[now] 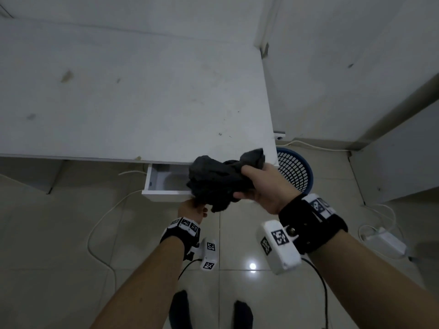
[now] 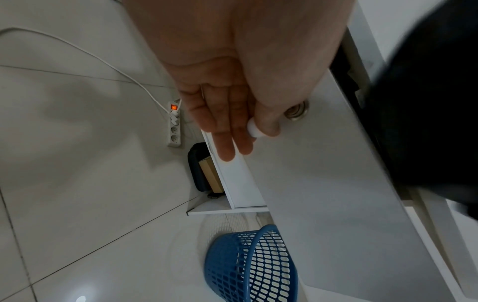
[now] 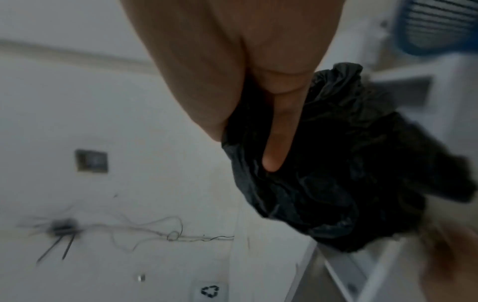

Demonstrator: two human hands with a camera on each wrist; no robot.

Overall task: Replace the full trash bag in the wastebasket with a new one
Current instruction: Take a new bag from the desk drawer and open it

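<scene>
My right hand (image 1: 259, 186) grips a crumpled black trash bag (image 1: 218, 179) in the air over an open white drawer (image 1: 164, 192) under the desk edge. In the right wrist view the trash bag (image 3: 336, 163) bunches around my fingers (image 3: 279, 132). Lower down, my left hand (image 1: 192, 210) is at the drawer front, partly hidden behind the bag. The left wrist view shows my left hand (image 2: 227, 122) pinching the small white drawer knob (image 2: 254, 131) between thumb and fingers. A blue mesh wastebasket (image 1: 295, 169) stands on the floor right of the drawer, with no bag visible in the wastebasket (image 2: 248, 263).
The white desk (image 1: 142, 91) fills the upper left. White cables (image 1: 102, 222) and a power adapter (image 1: 384, 243) lie on the tiled floor. A power strip (image 2: 173, 124) with a lit switch and a dark case (image 2: 198, 167) sit under the desk. My feet (image 1: 180, 309) stand below.
</scene>
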